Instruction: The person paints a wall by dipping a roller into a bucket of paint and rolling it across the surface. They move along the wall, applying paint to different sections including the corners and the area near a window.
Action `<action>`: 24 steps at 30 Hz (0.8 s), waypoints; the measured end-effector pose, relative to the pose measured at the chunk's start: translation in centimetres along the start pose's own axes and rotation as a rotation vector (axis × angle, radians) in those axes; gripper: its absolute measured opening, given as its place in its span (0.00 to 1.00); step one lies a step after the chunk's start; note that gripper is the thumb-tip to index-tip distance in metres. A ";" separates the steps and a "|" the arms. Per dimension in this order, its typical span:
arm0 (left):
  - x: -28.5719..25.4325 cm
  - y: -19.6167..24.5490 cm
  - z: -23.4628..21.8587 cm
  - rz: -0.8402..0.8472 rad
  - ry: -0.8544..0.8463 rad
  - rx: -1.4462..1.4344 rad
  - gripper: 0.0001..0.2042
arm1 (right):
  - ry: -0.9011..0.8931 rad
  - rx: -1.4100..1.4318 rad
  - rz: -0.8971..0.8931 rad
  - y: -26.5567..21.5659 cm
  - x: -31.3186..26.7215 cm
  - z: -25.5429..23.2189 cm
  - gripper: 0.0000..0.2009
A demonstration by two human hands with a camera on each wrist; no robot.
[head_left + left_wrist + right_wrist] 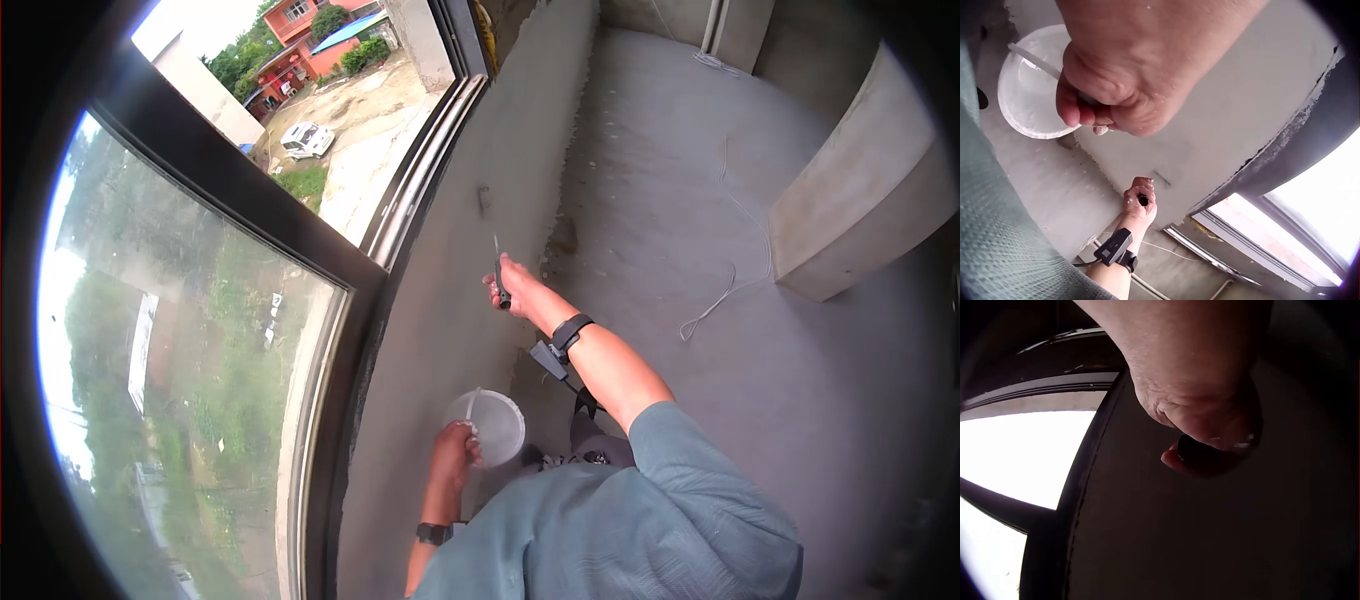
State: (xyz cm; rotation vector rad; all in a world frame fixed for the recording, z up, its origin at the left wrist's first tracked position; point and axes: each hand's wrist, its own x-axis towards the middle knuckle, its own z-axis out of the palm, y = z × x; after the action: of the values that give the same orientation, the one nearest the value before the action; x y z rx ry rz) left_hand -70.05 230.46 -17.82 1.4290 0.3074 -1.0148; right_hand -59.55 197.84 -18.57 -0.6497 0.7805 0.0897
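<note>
My left hand (pixel 457 447) grips the handle (pixel 1036 60) of a white plastic bucket (pixel 500 425). The bucket hangs beside the grey plastered wall (pixel 440 260), its inside smeared whitish. My right hand (pixel 512 285) reaches forward along the wall, its fingers curled round the dark handle of a tool with a thin metal blade (pixel 496 243). Seen nearly edge-on, the blade does not show its full shape. Just ahead of it is a small dark hooked mark (pixel 484 200) on the wall. White smears dot the right fingers. In the dim right wrist view, only the handle's round end (pixel 1196 450) shows.
A dark-framed window (pixel 330 250) runs along the left, with a sliding track at its edge. To the right is a concrete floor (pixel 680 180), where a thin cable (pixel 715 303) lies near a square pillar (pixel 865 190). Pipes (pixel 713 28) rise at the back.
</note>
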 end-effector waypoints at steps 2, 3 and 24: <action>0.1 0.7 1.3 -0.001 0.011 -0.011 0.05 | -0.061 0.033 0.050 -0.1 -1.8 0.4 0.31; 0.4 0.8 1.9 0.000 0.018 -0.016 0.05 | -0.088 0.047 0.075 0.3 -2.7 0.4 0.31; 4.8 5.5 10.7 0.038 0.028 0.019 0.05 | 0.031 0.028 -0.083 -5.0 0.7 -2.3 0.21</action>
State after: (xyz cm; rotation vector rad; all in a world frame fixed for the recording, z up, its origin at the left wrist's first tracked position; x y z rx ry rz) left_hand -67.41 217.96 -15.69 1.4618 0.2905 -0.9702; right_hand -58.91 192.41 -17.70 -0.6570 0.7827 -0.0068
